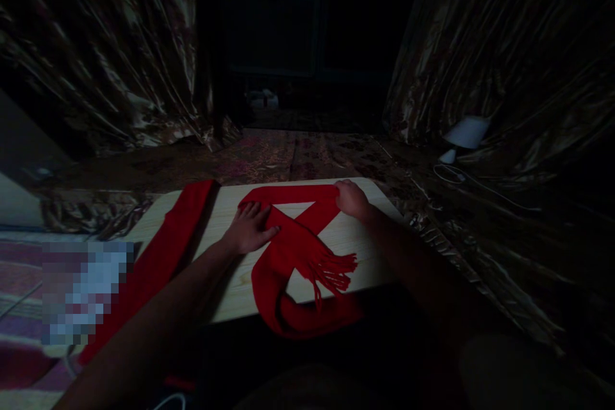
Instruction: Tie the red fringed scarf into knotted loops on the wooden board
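Observation:
A red fringed scarf (293,250) lies folded over itself on a pale wooden board (225,218). My left hand (250,229) rests flat on the scarf where two bands cross, fingers spread. At the board's far right, my right hand (352,198) pinches the folded corner of the scarf. The fringe end (336,269) points right near the front edge, and a loop of the scarf hangs over that edge. Another red band (163,250) runs diagonally off the board's left side.
Shiny patterned curtains (106,45) hang at left and right, with a dark opening between them. A patterned carpet (298,154) lies behind the board. A white lamp-like object (464,134) with a cord sits at the right. The room is dim.

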A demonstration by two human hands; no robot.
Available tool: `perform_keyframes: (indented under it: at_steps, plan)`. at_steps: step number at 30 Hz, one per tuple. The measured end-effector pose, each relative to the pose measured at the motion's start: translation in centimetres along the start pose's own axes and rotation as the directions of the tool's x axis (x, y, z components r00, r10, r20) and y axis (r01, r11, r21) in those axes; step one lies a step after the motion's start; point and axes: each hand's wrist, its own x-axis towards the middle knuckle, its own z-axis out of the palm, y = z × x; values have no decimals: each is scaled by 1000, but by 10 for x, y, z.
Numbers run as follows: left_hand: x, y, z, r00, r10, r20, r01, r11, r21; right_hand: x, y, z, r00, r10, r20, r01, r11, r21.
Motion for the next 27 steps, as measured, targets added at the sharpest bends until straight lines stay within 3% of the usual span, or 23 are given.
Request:
perform_keyframes:
  at_steps: [2,4,6,8,10,11,15,17,20,23,27]
  plan:
    - [-7,4,-6,991,102,-81,-117,971,-207,-23,-34,-12,981,-192,-36,195,972,134]
    - [-16,11,-12,983,146,-112,-182,864,-469,-56,-72,-24,904,-419,87,377,876,301]
    - [-24,18,-18,988,150,-41,-139,731,-668,-92,-104,-36,777,-567,274,419,790,446]
    - [-29,26,-21,974,219,62,-100,658,-747,-125,-126,-44,584,-674,452,453,733,508]
    - [-31,30,-21,939,332,93,-146,628,-765,-150,-137,-48,476,-729,492,555,683,475]
    - [-31,31,-20,923,377,82,-180,611,-771,-159,-140,-48,452,-745,491,607,660,442]
    - [-28,25,-11,881,469,-57,-327,519,-790,-183,-148,-43,439,-773,457,756,593,278]
    - [-27,20,-7,839,528,-134,-425,482,-766,-192,-153,-40,456,-764,457,792,582,182]
    - [-27,15,-4,783,586,-208,-532,458,-712,-204,-160,-40,517,-740,430,802,594,57]
    - [-27,14,-4,777,591,-216,-549,470,-691,-212,-163,-39,569,-717,402,778,628,20]
    - [-27,16,-6,796,571,-200,-523,483,-702,-217,-157,-26,595,-684,423,735,675,58]
